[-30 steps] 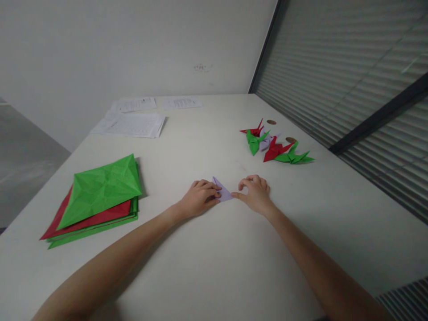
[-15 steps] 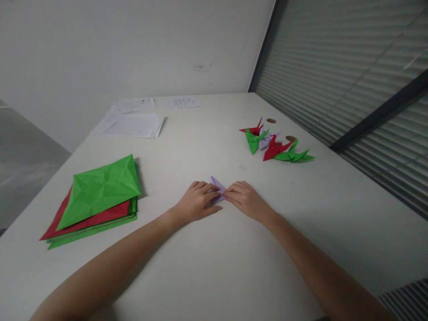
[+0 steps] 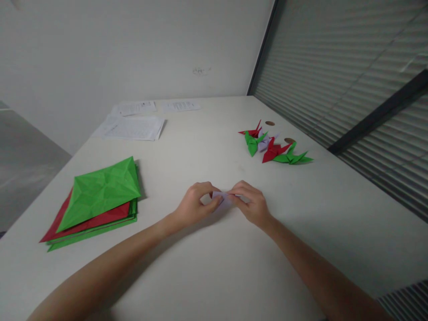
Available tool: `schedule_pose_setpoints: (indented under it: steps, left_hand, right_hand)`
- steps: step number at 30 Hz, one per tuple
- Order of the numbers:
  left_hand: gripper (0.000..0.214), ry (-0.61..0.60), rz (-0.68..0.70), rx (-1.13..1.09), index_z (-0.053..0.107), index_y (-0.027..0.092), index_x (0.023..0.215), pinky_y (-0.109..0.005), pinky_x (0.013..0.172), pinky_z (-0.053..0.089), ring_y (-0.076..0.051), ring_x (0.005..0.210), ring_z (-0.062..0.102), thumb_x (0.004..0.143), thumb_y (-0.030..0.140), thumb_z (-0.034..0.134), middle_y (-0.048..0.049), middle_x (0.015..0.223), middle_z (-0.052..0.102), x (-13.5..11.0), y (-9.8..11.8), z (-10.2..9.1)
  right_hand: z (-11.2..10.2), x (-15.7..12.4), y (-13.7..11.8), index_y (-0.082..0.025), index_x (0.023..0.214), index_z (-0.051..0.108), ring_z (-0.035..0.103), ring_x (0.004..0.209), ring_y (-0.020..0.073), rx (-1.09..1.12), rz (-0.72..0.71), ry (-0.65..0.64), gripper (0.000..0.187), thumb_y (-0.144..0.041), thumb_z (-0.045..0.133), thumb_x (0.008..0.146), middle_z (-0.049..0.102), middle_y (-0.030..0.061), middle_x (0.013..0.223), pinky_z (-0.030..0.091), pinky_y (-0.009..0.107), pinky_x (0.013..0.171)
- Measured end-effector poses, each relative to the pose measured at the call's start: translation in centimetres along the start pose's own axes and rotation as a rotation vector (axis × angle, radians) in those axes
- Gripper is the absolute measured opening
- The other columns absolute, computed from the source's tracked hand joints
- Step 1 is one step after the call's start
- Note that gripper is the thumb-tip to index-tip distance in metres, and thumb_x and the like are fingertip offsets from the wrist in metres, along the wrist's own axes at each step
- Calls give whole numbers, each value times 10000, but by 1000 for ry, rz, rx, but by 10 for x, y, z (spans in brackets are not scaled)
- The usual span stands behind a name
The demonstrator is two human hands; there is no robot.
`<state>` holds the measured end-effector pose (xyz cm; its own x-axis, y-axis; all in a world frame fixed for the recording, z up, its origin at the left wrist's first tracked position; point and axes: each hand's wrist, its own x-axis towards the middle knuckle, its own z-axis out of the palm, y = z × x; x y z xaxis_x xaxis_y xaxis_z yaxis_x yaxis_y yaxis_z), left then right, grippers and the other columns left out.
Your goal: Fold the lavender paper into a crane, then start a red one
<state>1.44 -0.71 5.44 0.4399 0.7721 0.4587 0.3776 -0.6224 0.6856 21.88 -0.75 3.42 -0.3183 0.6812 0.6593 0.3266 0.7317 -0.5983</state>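
A small folded lilac paper (image 3: 224, 199) is held just above the white table (image 3: 214, 267), between both hands. My left hand (image 3: 197, 206) pinches its left end with thumb and fingers curled. My right hand (image 3: 251, 204) grips the right end, fingers closed over the paper. Most of the paper is hidden by the fingers.
A stack of green and red paper squares (image 3: 96, 198) lies at the left. Several folded paper cranes (image 3: 272, 147) in red, green and lilac sit at the right, near the blinds. Printed white sheets (image 3: 133, 127) lie at the far side.
The lilac paper lay flat under my fingers before. Now both hands have lifted it slightly off the table and pinch it at its two ends.
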Motion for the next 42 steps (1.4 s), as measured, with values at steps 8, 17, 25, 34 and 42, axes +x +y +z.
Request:
schedule_pose_setpoints:
  steps: [8,17,25,34,42]
  left_hand:
    - [312,44,-187,-228,648,134,668,-229,619,421,-109,613,532,887,341,567,-6,612,601,2,7,0]
    - [432,-1,-496,-548,638,144,1020,-205,531,456,-101,609,593,700,400,776,-20,828,655,2,-10,10]
    - [378,-209,-606,-735,699,109,874,-231,576,449,-110,605,601,625,365,824,-33,742,685,3,-23,11]
    - [479,-256,-607,-662,663,108,997,-230,547,429,-93,537,551,639,379,829,-6,625,650,8,-48,-5]
    - [331,33,-87,186,656,181,1115,-440,928,454,-245,1058,565,837,360,674,-124,1128,613,-1,-36,1]
  right_hand:
    - [5,4,-13,-194,662,610,527,589,126,112,268,-13,281,-356,598,892,563,-12,611,426,257,586]
    - [13,-1,0,-188,710,651,550,620,145,202,528,137,228,-384,631,824,618,3,647,439,266,612]
    - [5,5,2,-199,996,656,621,790,190,490,680,-45,417,-573,584,825,684,56,880,484,300,688]
    - [-4,5,19,-173,746,629,516,587,118,410,690,-102,322,-488,695,728,596,-14,639,409,249,552]
    - [10,-5,24,-161,784,668,504,457,98,412,869,-37,335,-451,756,640,607,-15,597,363,211,394]
